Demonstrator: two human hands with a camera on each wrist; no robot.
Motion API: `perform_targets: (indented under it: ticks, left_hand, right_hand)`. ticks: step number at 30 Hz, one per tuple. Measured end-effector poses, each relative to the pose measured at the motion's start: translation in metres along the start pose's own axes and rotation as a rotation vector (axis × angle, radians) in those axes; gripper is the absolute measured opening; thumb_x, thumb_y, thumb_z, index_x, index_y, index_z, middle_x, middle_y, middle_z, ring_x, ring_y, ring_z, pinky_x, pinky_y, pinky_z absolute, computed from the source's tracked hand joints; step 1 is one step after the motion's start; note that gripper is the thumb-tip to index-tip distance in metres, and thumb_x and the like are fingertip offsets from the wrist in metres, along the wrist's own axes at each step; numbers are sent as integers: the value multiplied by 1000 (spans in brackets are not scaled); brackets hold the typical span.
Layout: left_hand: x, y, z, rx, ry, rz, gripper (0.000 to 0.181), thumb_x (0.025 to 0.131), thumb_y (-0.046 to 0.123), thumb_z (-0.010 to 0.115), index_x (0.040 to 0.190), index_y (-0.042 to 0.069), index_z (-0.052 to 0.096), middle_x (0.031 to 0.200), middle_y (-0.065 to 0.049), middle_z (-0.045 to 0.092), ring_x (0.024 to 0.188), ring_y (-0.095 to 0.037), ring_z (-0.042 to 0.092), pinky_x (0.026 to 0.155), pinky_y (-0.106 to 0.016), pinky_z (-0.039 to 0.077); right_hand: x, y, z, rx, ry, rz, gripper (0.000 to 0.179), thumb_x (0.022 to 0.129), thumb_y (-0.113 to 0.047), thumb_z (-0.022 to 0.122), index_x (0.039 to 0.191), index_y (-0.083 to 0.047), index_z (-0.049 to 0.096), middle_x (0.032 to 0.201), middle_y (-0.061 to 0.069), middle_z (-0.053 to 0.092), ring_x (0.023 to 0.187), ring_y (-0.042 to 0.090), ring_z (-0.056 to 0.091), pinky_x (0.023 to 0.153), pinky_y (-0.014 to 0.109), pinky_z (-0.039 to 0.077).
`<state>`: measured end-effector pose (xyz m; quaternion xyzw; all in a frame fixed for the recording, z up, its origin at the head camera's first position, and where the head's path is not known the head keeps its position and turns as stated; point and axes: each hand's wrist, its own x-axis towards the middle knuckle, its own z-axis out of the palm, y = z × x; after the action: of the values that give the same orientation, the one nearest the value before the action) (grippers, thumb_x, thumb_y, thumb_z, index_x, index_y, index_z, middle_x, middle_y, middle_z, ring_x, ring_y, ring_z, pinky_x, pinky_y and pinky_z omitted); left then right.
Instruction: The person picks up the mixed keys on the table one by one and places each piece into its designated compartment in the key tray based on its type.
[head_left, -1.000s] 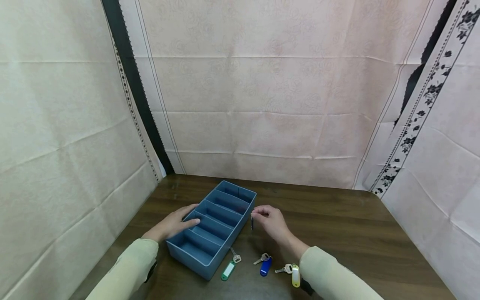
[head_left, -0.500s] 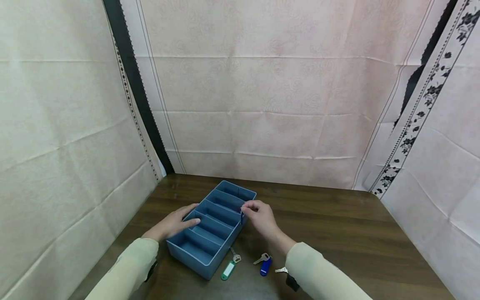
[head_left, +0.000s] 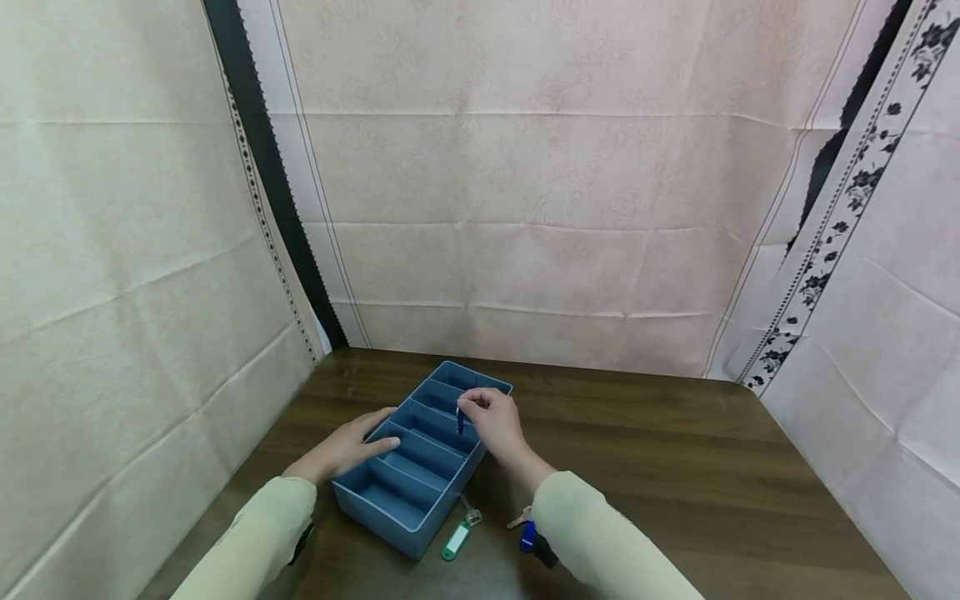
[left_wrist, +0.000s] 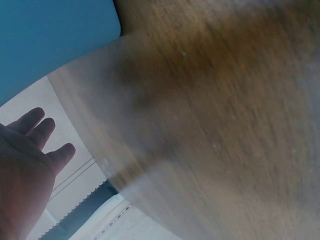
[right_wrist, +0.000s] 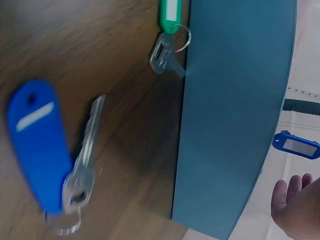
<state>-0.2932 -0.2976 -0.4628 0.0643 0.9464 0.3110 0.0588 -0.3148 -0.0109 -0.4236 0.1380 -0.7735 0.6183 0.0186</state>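
Note:
A blue divided box (head_left: 420,467) stands at a slant on the table. On its left rim rests my left hand (head_left: 343,446), thumb lying over a compartment; the left wrist view shows its fingers (left_wrist: 41,131) fairly straight. My right hand (head_left: 491,421) is above the box's far half. Between thumb and fingertips it pinches a key ring, most of it hidden, with a dark blue key tag (head_left: 460,421) hanging down over a middle compartment. That tag also shows beside the right hand (right_wrist: 295,207) in the right wrist view.
Right of the box, a key with a green tag (head_left: 456,542) lies against its side. Another key with a blue tag (right_wrist: 40,145) lies nearer my right sleeve (head_left: 600,533), which partly covers it in the head view. Light cloth (head_left: 525,183) hangs behind the table.
My right hand has moved left with the blue-tagged key, from beside the box to over it. Its sleeve now hides a yellow-tagged key. The left hand stays put.

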Motion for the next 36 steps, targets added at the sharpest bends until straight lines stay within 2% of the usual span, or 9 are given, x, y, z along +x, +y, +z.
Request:
perform_targets:
  ticks: [9, 16, 25, 30, 36]
  left_hand:
    - [-1, 2, -1, 3, 2, 10, 78, 93, 65, 54, 156, 25, 32, 157, -16, 33, 143, -44, 29, 107, -70, 24]
    - [0, 5, 0, -2, 3, -23, 78, 92, 66, 54, 156, 26, 33, 157, -15, 34, 142, -44, 31, 106, -71, 25]
    - [0, 7, 1, 2, 1, -15, 78, 93, 66, 53, 156, 25, 33, 157, -15, 34, 142, -44, 30, 107, -71, 25]
    - [0, 6, 1, 3, 0, -14, 78, 93, 66, 52, 156, 24, 32, 157, -16, 34, 142, -44, 29, 107, -71, 25]
    - [-2, 4, 0, 11, -1, -5, 78, 94, 64, 53, 156, 23, 32, 157, -16, 34, 142, -44, 30, 108, -70, 24]
  right_hand:
    - [9, 3, 17, -38, 35, 32, 16, 98, -26, 66, 102, -15, 76, 99, 0, 65, 92, 20, 58, 80, 35, 54]
    - [11, 4, 25, -78, 24, 5, 16, 98, -24, 65, 100, -13, 76, 95, -1, 68, 86, 18, 60, 79, 35, 54]
    - [13, 1, 37, -110, 14, -9, 15, 97, -21, 67, 101, -11, 77, 97, -1, 70, 87, 15, 62, 81, 36, 54]
    - [13, 1, 36, -102, -12, -12, 17, 97, -21, 66, 109, -11, 75, 104, 0, 70, 92, 16, 62, 82, 35, 55]
    - [15, 6, 26, -87, -2, 6, 21, 98, -24, 65, 113, -14, 74, 109, 1, 69, 95, 18, 62, 84, 34, 55]
